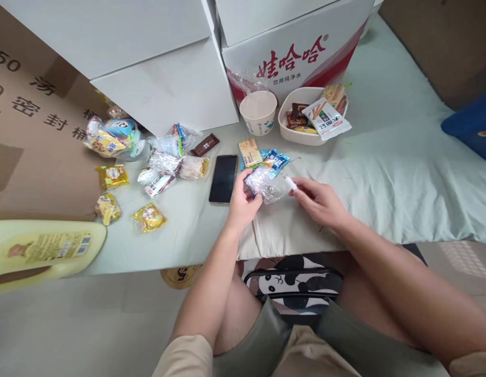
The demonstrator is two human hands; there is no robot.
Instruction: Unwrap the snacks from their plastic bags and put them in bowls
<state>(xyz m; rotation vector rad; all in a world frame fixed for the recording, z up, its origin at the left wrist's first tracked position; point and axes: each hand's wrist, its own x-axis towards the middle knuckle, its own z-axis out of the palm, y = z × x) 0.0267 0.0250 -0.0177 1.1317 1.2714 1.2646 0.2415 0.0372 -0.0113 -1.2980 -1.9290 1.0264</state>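
Note:
My left hand (246,203) is closed on a bundle in crinkled clear plastic (266,184), low over the cloth-covered table. Between the thumb and fingers of my right hand (317,201) is a small white stick-like piece (290,183), just right of the bundle; its kind is too small to tell. Right behind the bundle lie a blue snack packet (277,161) and a cream-coloured snack packet (250,152). A dark-screened phone (223,179) rests beside my left hand.
A paper cup (258,112) and a white bowl (294,136) of packaged snacks stand before a white carton (298,63). Several wrapped snacks (164,162) lie at left, near a yellow bottle (50,246) and a brown cardboard box (39,173). A blue container (468,128) is at far right.

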